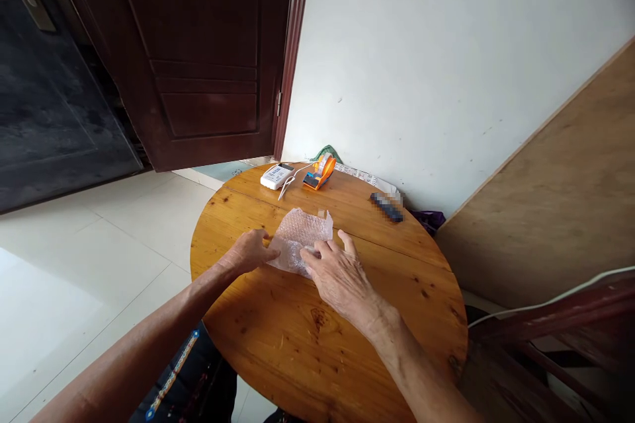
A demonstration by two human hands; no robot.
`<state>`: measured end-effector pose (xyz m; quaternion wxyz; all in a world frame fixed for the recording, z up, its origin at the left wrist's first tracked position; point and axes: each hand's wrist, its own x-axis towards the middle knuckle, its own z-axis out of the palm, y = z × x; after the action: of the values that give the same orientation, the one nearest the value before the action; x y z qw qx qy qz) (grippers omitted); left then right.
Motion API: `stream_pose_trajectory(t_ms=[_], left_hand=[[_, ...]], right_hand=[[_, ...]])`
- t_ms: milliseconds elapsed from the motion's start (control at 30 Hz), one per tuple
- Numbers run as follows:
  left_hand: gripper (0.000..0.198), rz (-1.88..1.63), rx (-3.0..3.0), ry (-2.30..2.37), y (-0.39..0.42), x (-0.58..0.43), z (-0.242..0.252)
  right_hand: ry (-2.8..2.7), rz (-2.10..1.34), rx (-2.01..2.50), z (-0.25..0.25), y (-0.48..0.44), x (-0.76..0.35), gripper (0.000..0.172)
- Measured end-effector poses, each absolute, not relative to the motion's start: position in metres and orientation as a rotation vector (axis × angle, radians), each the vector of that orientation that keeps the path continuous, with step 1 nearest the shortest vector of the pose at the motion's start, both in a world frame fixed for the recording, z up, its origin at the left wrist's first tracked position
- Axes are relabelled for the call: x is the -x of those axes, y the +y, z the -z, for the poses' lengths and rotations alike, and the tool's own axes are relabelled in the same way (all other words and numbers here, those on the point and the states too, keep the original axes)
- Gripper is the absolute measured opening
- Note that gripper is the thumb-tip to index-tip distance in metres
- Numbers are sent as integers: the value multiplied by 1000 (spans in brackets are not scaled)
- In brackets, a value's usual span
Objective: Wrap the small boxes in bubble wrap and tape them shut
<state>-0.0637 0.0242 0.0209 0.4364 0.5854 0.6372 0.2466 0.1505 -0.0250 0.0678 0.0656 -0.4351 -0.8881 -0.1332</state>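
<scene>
A sheet of clear bubble wrap (303, 227) lies on the round wooden table (317, 350). Its near part looks folded over, and a small tan piece, perhaps tape, shows at its upper right corner. At the wrap's left edge is my left hand (248, 251), thumb and fingers apart. My right hand (342, 275) rests over the lower right part of the wrap, palm down with fingers spread. Whatever lies beneath that palm is hidden.
Toward the back stand a white box-like device (276, 176) with a white cable and an orange tape dispenser (320, 173). A dark, pixelated long object (387, 207) lies at the back right. Beyond are a white wall (421, 66) and a dark red door (208, 46).
</scene>
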Motion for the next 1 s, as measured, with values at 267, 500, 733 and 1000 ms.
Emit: stream_pose_trajectory(t_ms=[267, 500, 733, 1000], left_hand=[[14, -739, -1232, 1293, 15, 43, -34], [5, -834, -1116, 1103, 13, 12, -46], [16, -619, -1381, 965, 9, 11, -57], [20, -670, -2144, 1323, 2, 3, -47]], right_hand=[[-2820, 502, 1243, -78, -17, -139, 18], [-2644, 348, 1371, -70, -19, -149, 24], [-2461, 130, 1380, -64, -29, -154, 26], [-2077, -72, 1441, -62, -37, -190, 32]])
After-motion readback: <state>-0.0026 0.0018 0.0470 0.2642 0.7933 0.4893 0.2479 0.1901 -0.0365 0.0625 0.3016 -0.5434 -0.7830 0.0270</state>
